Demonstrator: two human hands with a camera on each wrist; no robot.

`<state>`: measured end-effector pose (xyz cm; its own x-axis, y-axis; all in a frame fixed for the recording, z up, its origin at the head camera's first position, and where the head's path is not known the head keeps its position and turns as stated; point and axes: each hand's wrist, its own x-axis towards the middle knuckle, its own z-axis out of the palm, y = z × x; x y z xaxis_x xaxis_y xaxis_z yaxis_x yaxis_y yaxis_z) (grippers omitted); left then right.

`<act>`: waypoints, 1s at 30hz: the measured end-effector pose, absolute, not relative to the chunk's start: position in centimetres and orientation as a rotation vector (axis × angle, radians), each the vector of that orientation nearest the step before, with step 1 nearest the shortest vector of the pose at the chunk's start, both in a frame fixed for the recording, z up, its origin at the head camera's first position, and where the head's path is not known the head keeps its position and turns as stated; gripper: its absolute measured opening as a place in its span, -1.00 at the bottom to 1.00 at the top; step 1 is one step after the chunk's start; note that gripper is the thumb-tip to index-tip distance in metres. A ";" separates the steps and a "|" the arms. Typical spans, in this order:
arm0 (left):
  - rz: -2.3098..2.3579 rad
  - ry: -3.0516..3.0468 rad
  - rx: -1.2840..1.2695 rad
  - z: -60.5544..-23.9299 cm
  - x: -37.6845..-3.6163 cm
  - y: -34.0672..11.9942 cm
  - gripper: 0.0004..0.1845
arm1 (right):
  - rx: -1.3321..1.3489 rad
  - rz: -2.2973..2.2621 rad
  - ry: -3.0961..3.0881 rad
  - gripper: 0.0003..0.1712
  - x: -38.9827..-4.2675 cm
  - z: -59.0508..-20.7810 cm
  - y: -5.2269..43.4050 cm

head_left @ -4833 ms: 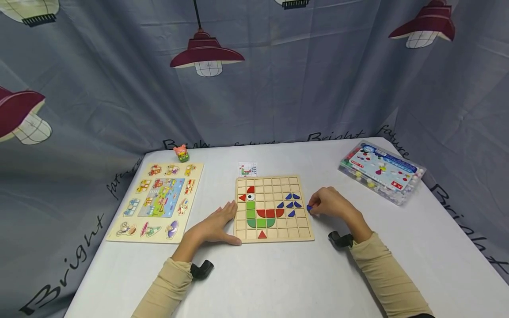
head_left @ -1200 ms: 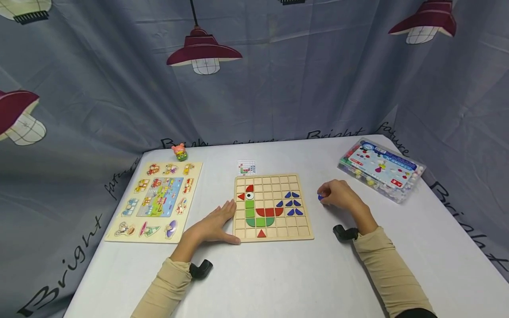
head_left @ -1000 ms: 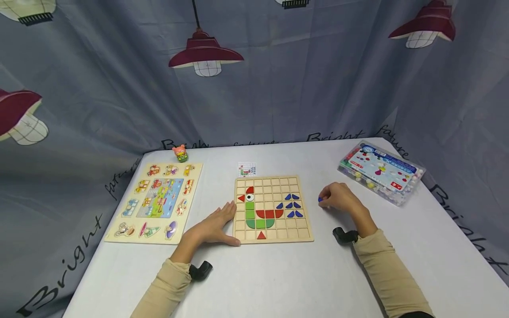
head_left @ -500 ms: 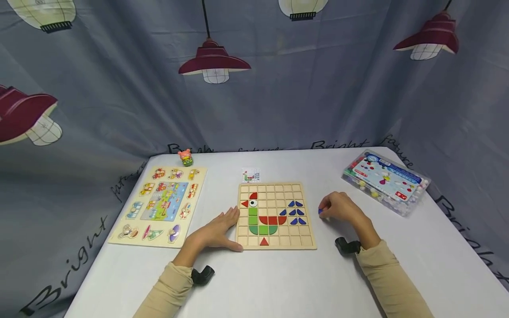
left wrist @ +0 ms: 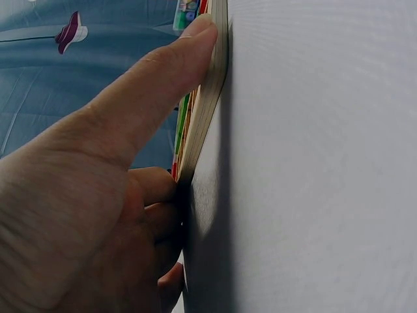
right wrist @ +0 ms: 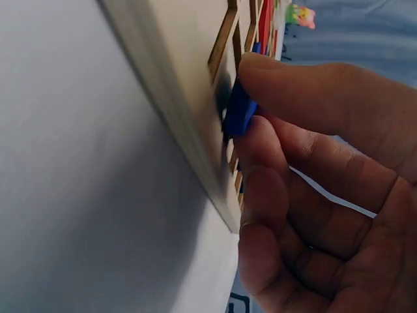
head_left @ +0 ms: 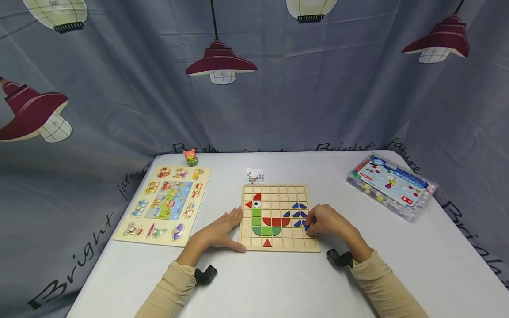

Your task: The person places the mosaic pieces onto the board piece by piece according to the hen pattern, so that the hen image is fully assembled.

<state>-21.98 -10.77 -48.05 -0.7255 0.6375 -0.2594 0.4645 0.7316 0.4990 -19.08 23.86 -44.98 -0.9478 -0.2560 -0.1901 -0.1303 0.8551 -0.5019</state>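
R. hand (head_left: 326, 221) pinches a blue piece (right wrist: 240, 111) at the wooden grid board (head_left: 274, 245)'s right edge, beside the blue pieces already set, while l. hand (head_left: 218, 232), fingers straight, braces the board's left edge on the bench (head_left: 278, 282).

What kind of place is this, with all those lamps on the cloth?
Probably a staged tabletop recording booth, not a home: a printed curtain encloses a white table holding children's puzzles, a wooden grid board and a peg puzzle.
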 end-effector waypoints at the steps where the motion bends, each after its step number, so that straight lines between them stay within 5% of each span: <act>1: 0.568 2.516 0.844 -48.0 -22.0 -10.8 0.27 | -0.286 -0.724 2.780 -0.85 -19.0 -45.0 23.7; 30: 0.552 2.515 0.868 -47.6 -21.9 -10.5 0.27 | -0.259 -0.628 2.798 -0.81 -18.3 -44.9 22.6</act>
<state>-21.92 -10.52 -47.62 -0.7163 0.6486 -0.2572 0.4811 0.7261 0.4912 -18.32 22.56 -44.86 -0.9499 -0.2282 -0.2137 -0.1150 0.8907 -0.4398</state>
